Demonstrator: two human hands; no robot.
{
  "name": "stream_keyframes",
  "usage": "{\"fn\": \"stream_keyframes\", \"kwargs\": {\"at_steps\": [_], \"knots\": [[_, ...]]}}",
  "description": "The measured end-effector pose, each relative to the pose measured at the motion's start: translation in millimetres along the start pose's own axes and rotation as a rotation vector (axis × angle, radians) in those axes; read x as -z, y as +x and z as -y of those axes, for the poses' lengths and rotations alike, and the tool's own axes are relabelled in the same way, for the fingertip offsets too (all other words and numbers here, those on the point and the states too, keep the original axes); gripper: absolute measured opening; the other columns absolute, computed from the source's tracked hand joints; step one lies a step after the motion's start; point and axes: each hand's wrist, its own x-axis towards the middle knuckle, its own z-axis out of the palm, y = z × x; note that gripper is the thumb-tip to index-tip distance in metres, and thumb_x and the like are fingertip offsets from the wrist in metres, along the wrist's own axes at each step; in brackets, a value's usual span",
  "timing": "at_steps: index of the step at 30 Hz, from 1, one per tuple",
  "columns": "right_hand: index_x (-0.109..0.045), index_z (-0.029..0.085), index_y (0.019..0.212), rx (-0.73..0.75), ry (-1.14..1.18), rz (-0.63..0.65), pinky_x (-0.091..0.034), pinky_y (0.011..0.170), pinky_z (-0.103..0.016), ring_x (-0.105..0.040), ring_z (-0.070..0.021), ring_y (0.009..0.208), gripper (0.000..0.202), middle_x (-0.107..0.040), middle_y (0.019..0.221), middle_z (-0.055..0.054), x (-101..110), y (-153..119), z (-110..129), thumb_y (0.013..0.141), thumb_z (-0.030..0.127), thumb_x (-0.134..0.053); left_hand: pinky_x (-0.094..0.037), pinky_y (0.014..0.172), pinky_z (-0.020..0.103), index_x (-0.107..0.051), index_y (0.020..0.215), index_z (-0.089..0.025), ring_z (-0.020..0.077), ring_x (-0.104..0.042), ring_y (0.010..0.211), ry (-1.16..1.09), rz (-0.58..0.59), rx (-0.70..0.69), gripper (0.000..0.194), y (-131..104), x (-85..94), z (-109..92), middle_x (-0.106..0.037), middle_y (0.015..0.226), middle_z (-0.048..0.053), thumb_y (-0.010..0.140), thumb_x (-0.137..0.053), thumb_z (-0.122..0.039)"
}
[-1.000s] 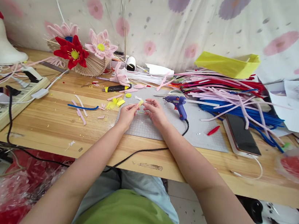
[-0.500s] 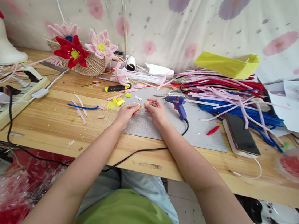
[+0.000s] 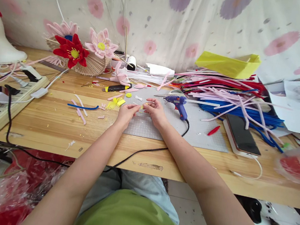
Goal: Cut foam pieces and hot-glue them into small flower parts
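Observation:
My left hand (image 3: pixel 128 113) and my right hand (image 3: pixel 156 112) meet above the grey cutting mat (image 3: pixel 148 129), fingertips almost touching. Both are closed in a pinch on a tiny pale yellow piece (image 3: pixel 141 106), mostly covered by the fingers; its exact kind is too small to make out. Just beyond the fingertips lies a small bundle of white stamens (image 3: pixel 138 98). Yellow scraps (image 3: pixel 116 102) and a round yellow disc (image 3: pixel 128 95) are to the left of my left hand. A purple glue gun (image 3: pixel 177 103) rests on the mat to the right of my right hand.
Pipe cleaners (image 3: pixel 229 97) in pink, red and blue are heaped at the right, near a phone (image 3: pixel 242 134). Finished flowers (image 3: pixel 73 52) stand at the back left. A utility knife (image 3: pixel 117 88) lies behind the mat; a power strip (image 3: pixel 9 105) sits far left. The glue gun's black cord (image 3: pixel 139 151) crosses the front.
My right fingertips have shifted very slightly left, closer to my left hand. Both hands keep their pinch; the things on the table lie as before.

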Motion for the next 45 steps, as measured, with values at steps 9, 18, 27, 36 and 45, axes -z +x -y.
{"fn": "stream_keyframes", "kwargs": {"at_steps": [9,18,27,36,45], "knots": [[-0.045,0.024,0.093,0.087,-0.071,0.062,-0.047,0.066,-0.028,-0.056,-0.0095,0.063,0.055,-0.059,0.072,0.007,-1.6,2.7,-6.6,0.049,0.025,-0.078,-0.033,0.052,0.022,-0.067,0.060,-0.014,0.0062,-0.043,0.051,-0.005,-0.033,-0.053,0.014,0.6,-0.3,3.3,-0.058,0.056,-0.001,0.056,-0.075,-0.025],[-0.048,0.022,0.093,-0.002,0.054,0.021,-0.046,0.066,-0.026,-0.056,-0.0090,0.065,0.053,-0.060,0.072,0.007,-1.0,-2.1,0.1,0.047,0.017,-0.076,-0.031,0.051,0.022,-0.069,0.064,-0.014,0.0059,-0.041,0.050,-0.059,0.046,-0.023,0.010,0.6,4.1,0.0,-0.059,0.058,0.000,0.058,-0.067,-0.022],[-0.050,0.022,0.092,-0.160,0.235,0.077,-0.048,0.066,-0.025,-0.059,-0.0098,0.067,0.051,-0.063,0.072,0.005,2.2,-6.5,7.2,0.050,0.008,-0.075,-0.034,0.057,0.024,-0.073,0.071,-0.016,0.0076,-0.046,0.058,-0.028,0.119,-0.076,0.019,0.2,5.8,4.8,-0.067,0.068,0.001,0.054,-0.075,-0.025],[-0.048,0.022,0.092,-0.151,0.199,0.080,-0.049,0.065,-0.024,-0.059,-0.0096,0.067,0.051,-0.062,0.073,0.005,1.6,-4.3,3.6,0.051,0.010,-0.075,-0.035,0.059,0.024,-0.073,0.072,-0.016,0.0085,-0.048,0.060,-0.017,0.113,-0.085,0.018,-0.6,5.0,4.8,-0.067,0.069,0.001,0.057,-0.074,-0.025],[-0.052,0.023,0.090,-0.021,0.033,0.076,-0.047,0.064,-0.026,-0.058,-0.0102,0.069,0.047,-0.060,0.075,0.005,-0.9,-2.8,2.8,0.050,0.025,-0.078,-0.035,0.054,0.022,-0.069,0.066,-0.015,0.0075,-0.046,0.055,0.017,-0.001,-0.067,0.010,2.3,2.8,6.2,-0.061,0.060,-0.001,0.061,-0.070,-0.023]]}}
